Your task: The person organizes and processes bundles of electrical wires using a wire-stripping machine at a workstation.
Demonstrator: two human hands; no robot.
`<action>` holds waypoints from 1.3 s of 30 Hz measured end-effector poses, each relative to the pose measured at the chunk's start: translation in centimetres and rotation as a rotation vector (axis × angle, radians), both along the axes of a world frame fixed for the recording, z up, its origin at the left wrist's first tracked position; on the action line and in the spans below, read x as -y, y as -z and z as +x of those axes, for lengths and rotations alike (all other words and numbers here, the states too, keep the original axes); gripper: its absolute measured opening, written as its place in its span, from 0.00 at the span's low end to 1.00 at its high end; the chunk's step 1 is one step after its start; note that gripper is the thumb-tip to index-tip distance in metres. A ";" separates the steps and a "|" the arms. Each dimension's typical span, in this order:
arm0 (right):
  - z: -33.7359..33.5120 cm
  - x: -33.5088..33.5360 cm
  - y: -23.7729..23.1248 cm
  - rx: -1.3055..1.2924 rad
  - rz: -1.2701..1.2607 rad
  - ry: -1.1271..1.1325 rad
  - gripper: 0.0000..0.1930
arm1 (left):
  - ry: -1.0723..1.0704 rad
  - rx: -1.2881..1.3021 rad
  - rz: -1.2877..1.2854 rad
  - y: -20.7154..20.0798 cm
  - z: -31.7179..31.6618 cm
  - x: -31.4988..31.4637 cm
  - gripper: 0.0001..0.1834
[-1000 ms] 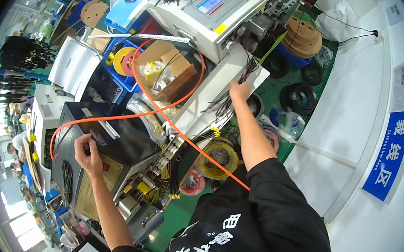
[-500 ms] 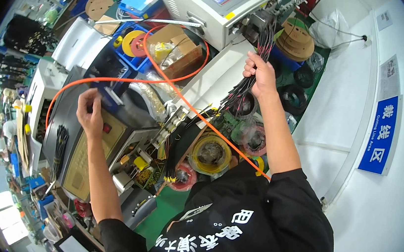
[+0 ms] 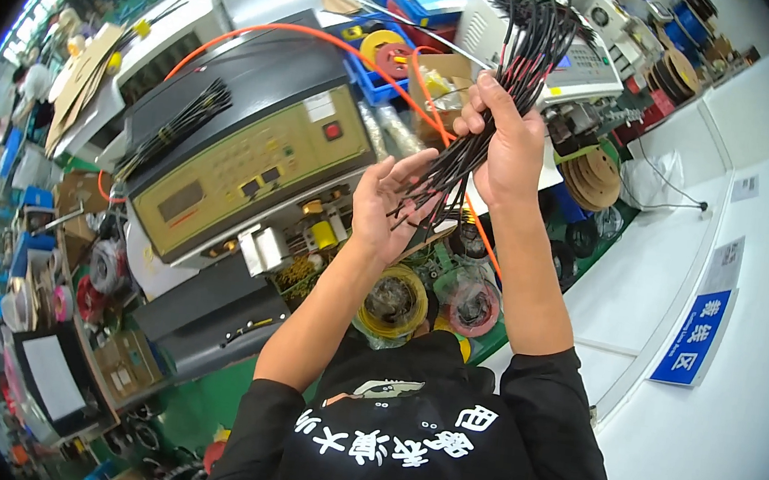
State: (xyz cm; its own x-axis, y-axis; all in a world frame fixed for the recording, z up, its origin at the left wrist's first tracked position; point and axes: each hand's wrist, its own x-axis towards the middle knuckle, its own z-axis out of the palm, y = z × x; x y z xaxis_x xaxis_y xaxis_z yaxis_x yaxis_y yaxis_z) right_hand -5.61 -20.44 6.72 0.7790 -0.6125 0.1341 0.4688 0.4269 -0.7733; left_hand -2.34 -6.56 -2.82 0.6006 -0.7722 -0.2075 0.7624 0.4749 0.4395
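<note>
One loose bundle of thin black wires flecked with red [image 3: 525, 64] is clasped in your bare right grip [image 3: 513, 155]; left of it, your bare left grip [image 3: 386, 210] (relaxed, unclenched) has just reached the trailing ends, making this two-handed work.

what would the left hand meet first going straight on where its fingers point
Most likely the black wire bundle in the right hand; its ends may touch the left hand, depth unclear.

Black short-sleeved shirt [image 3: 452, 399], white lettering [image 3: 415, 450]
</note>
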 end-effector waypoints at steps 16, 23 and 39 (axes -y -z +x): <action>-0.5 -8.5 3.4 0.028 -0.064 0.117 0.11 | 0.060 -0.226 -0.256 5.9 0.5 -7.5 0.21; -3.1 -8.5 3.1 0.064 -0.080 0.152 0.10 | -0.018 -0.161 -0.049 3.2 -1.7 -6.0 0.22; -8.4 -7.9 2.7 -0.058 0.048 -0.369 0.07 | 0.564 0.474 -0.393 0.8 1.9 -7.2 0.30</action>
State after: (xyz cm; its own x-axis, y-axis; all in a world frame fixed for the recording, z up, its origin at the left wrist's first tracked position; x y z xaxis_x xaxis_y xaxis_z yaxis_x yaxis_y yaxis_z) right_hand -14.01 -12.50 3.99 0.9540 -0.2935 0.0616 0.2329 0.5956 -0.7688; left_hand -0.40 0.67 -3.60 0.0584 -0.9466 0.3170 0.7073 0.2633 0.6560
